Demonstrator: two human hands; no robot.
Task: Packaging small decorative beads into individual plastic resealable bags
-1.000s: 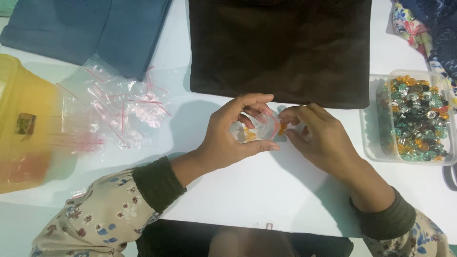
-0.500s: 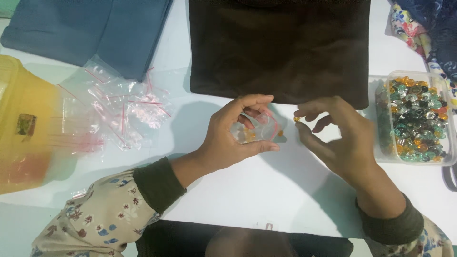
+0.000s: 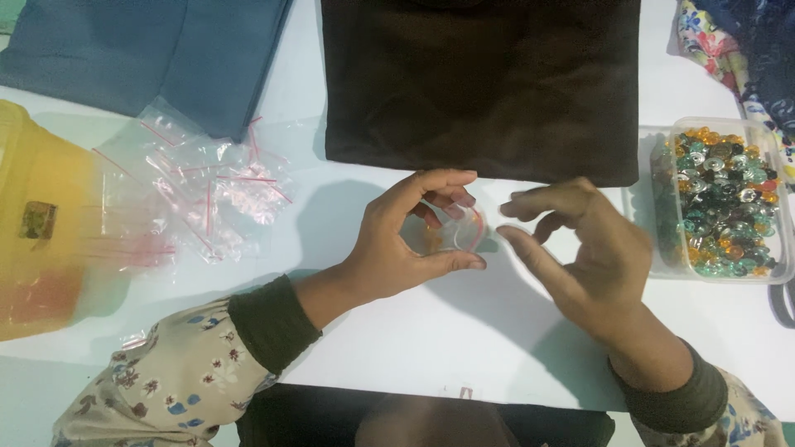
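- Our left hand (image 3: pixel 397 248) holds a small clear zip bag (image 3: pixel 447 232) over the middle of the desk (image 3: pixel 431 348); the thumb is under it and the forefinger curves over the top, so the fingers are narrowed around it.
- We judge the bag very light, thin and limp, and slick to the touch. The best hold looks to be at its stiffer red-lined mouth, not the sagging body.
- A few small coloured pieces seem to lie inside, too blurred to name.
- Our right hand (image 3: pixel 580 248) hangs just beside the bag's mouth with the fingers spread loosely. We cannot tell if anything sits between thumb and forefinger.
- Toward the right edge stands a clear plastic tub (image 3: pixel 654 248) of green, orange and silver beads (image 3: pixel 725 199); they look hard, smooth and apt to roll.
- A heap of empty zip bags (image 3: pixel 207 190) lies toward the left edge, beside a yellow container (image 3: pixel 41 215).
- A dark brown cloth (image 3: pixel 480 83) and a blue cloth (image 3: pixel 149 50) lie along the far edge.
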